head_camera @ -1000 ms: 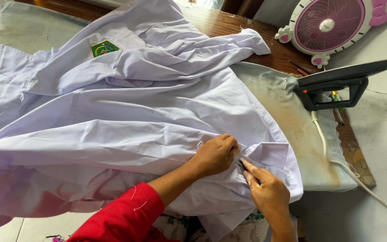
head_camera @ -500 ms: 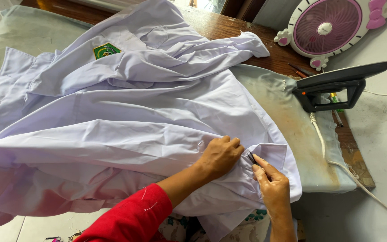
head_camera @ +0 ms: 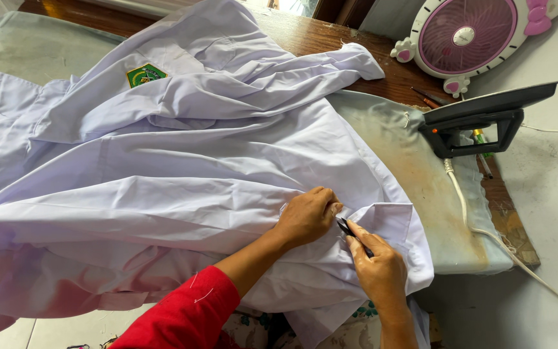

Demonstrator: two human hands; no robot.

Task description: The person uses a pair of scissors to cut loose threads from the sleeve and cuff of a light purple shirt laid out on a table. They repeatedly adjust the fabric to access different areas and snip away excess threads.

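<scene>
Hands meet at the near right corner of the spread cloth. Right hand is curled shut in a pinch around a small dark tool, apparently a snip or seam ripper; which one cannot be told, since only its thin dark tip shows, pointing up-left into a fold. Left hand, fingers bent and closed down on the fabric, presses and bunches the white shirt just beside the tool tip, holding the cloth taut. Judged step: picking or trimming thread at a seam or hem near the shirt's edge, in progress. Next move would call for a steady left-hand hold and a small, precise advance of the tip so that only thread, not fabric, is caught. The shirt covers most of the padded ironing board, green badge up at the far left. An iron stands on its heel at the board's right end, its cord trailing right; a pink fan lies beyond. Against the frame half a second back: right hand sits slightly higher and nearer the left, tool tip closer to the left fingers; shirt, iron and fan unchanged.
</scene>
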